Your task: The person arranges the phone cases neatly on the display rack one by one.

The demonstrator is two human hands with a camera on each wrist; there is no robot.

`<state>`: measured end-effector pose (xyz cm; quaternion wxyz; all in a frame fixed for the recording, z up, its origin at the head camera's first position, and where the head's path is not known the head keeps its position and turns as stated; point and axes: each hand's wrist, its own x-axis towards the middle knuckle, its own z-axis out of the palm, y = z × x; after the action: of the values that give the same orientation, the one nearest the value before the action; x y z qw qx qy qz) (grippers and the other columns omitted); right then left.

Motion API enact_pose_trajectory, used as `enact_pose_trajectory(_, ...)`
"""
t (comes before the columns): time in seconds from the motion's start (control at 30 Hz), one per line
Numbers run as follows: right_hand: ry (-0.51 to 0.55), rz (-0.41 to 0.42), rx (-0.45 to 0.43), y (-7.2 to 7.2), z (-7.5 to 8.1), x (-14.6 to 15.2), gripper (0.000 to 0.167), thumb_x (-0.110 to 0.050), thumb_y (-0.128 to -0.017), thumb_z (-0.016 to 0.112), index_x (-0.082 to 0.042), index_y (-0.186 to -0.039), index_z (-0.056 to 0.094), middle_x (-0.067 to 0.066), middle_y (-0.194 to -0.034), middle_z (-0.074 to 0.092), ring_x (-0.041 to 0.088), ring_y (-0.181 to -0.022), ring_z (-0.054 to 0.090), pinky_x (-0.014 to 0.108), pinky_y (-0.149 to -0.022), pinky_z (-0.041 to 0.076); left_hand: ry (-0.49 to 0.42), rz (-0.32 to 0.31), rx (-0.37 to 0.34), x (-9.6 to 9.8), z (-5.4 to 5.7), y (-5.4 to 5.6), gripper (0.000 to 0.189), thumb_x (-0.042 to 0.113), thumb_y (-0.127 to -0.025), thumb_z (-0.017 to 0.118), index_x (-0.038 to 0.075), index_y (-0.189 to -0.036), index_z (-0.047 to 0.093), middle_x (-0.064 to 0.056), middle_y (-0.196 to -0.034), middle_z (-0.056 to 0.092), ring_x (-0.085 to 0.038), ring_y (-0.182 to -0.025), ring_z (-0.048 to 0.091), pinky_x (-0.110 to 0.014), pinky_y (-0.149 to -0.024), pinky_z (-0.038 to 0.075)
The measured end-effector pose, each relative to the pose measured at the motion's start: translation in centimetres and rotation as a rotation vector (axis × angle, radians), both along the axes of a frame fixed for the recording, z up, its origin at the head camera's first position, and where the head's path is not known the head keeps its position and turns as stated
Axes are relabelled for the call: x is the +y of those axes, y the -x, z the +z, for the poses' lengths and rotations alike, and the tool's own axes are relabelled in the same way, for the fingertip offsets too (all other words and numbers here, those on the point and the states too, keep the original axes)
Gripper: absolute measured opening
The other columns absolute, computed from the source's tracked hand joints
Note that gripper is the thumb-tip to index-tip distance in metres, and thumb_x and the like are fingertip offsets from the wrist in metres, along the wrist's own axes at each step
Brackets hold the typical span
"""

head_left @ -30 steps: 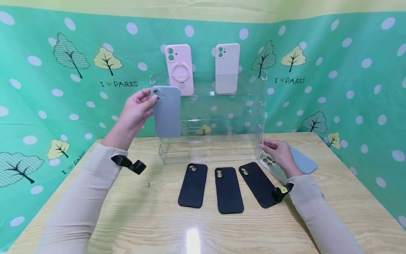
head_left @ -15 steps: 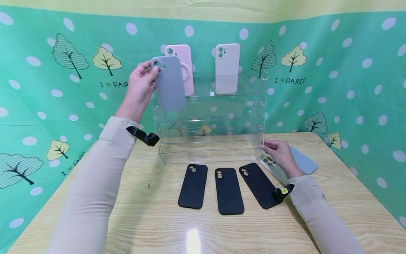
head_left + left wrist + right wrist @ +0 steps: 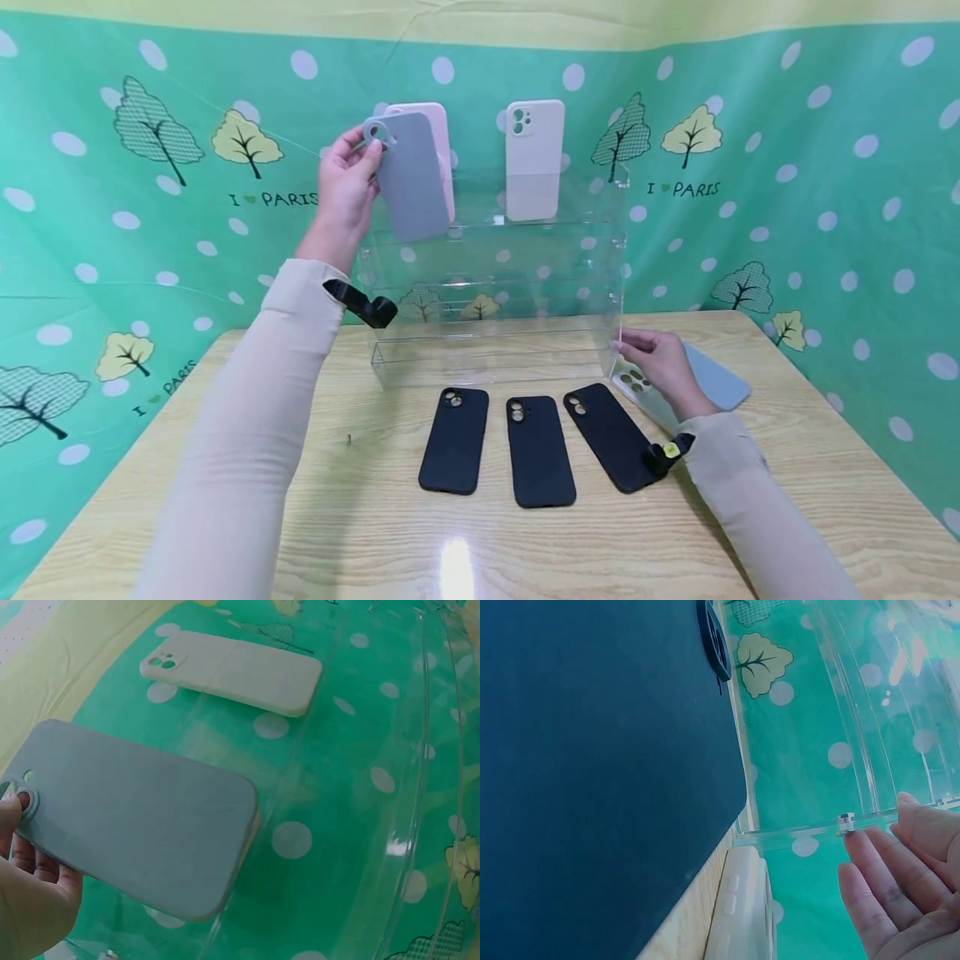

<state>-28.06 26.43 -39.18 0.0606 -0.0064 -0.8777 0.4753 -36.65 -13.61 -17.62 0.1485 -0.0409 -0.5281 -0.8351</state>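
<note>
My left hand (image 3: pixel 345 187), raised at the stand's upper left, pinches a grey-blue phone case (image 3: pixel 416 179) by its camera corner. In the head view the case tilts and overlaps a pink phone case (image 3: pixel 444 150) behind it, hiding its ring. A cream phone case (image 3: pixel 534 158) stands upright on the same top tier of the clear acrylic display stand (image 3: pixel 495 335). Down at the stand's lower right, my right hand (image 3: pixel 663 367) grips the side panel's edge; in the right wrist view the thumb and fingers (image 3: pixel 874 889) lie on either side of it.
Three black phone cases (image 3: pixel 454 440) lie in front of the stand. Under my right forearm are a pale case (image 3: pixel 652 407) with several camera holes and a light blue case (image 3: pixel 717 379). A tiny piece (image 3: pixel 348 439) lies on the wooden table (image 3: pixel 390 533). A green patterned cloth hangs behind.
My left hand has lifted the grey-blue case up and to the right, from below the pink case to in front of it. The right hand has stayed at the stand's side.
</note>
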Motion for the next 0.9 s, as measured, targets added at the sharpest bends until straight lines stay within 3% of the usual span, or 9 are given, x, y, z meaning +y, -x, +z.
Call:
enact_pose_trajectory(0.13,0.019,-0.001,-0.004,-0.1,0.0,0.0,0.045,-0.023,-0.108,0.067,0.004,-0.143,0.063,0.029,-0.137,0.068,0.012,-0.095,0.072,0.022,-0.064,0.057,0.009,-0.008,0.031,0.3,-0.6,0.4,0.014,0.003,-0.105,0.062,0.015,-0.109,0.069,0.004,-0.103,0.068,-0.009,-0.103,0.063,-0.018,-0.083,0.053)
enact_pose_trajectory(0.23,0.037,0.001,0.001,-0.1,0.1,0.0,0.045,-0.021,-0.107,0.067,0.006,-0.143,0.062,0.030,-0.136,0.067,0.002,-0.083,0.066,0.025,-0.054,0.049,0.017,-0.029,0.042,0.5,-0.9,0.6,0.016,0.001,-0.106,0.060,0.015,-0.107,0.068,0.004,-0.102,0.068,-0.008,-0.099,0.062,-0.017,-0.084,0.054)
enact_pose_trajectory(0.37,0.039,-0.001,-0.004,-0.2,0.1,0.0,0.044,-0.021,-0.108,0.066,0.005,-0.143,0.062,0.030,-0.137,0.067,0.003,-0.084,0.065,0.024,-0.054,0.049,0.031,-0.025,0.028,0.9,-1.2,0.7,0.015,0.001,-0.105,0.060,0.014,-0.106,0.068,0.005,-0.099,0.068,-0.007,-0.096,0.062,-0.015,-0.082,0.055)
enact_pose_trajectory(0.57,0.040,-0.004,-0.005,-0.3,0.1,0.0,0.044,-0.021,-0.108,0.066,0.005,-0.143,0.062,0.030,-0.137,0.067,0.005,-0.088,0.067,0.026,-0.054,0.048,0.069,0.100,0.016,1.5,-1.7,0.7,0.022,0.003,-0.105,0.064,0.006,-0.127,0.069,0.006,-0.099,0.069,-0.007,-0.100,0.064,-0.015,-0.094,0.056)
enact_pose_trajectory(0.67,0.034,-0.001,-0.003,-0.3,0.1,0.0,0.045,-0.022,-0.108,0.066,0.005,-0.144,0.062,0.029,-0.138,0.067,0.015,-0.099,0.073,0.023,-0.066,0.056,0.092,0.157,0.007,1.7,-1.9,0.7,0.031,0.005,-0.105,0.065,0.003,-0.136,0.066,0.005,-0.103,0.069,-0.007,-0.104,0.064,-0.017,-0.101,0.055)
enact_pose_trajectory(0.8,0.046,0.008,0.007,-0.2,0.1,-0.1,0.046,-0.022,-0.107,0.067,0.004,-0.144,0.062,0.027,-0.139,0.067,0.004,-0.102,0.072,0.015,-0.083,0.058,0.155,0.247,-0.023,1.9,-2.1,0.6,0.032,0.008,-0.105,0.067,0.005,-0.137,0.067,0.000,-0.118,0.070,-0.008,-0.110,0.063,-0.016,-0.102,0.055)
enact_pose_trajectory(0.9,0.054,0.008,0.015,-0.2,0.1,-0.1,0.045,-0.022,-0.107,0.067,0.005,-0.143,0.062,0.028,-0.138,0.067,-0.008,-0.093,0.066,0.013,-0.078,0.056,0.213,0.316,-0.048,2.3,-2.3,0.4,0.031,0.012,-0.105,0.068,0.008,-0.136,0.068,-0.003,-0.129,0.070,-0.009,-0.113,0.063,-0.017,-0.102,0.055)
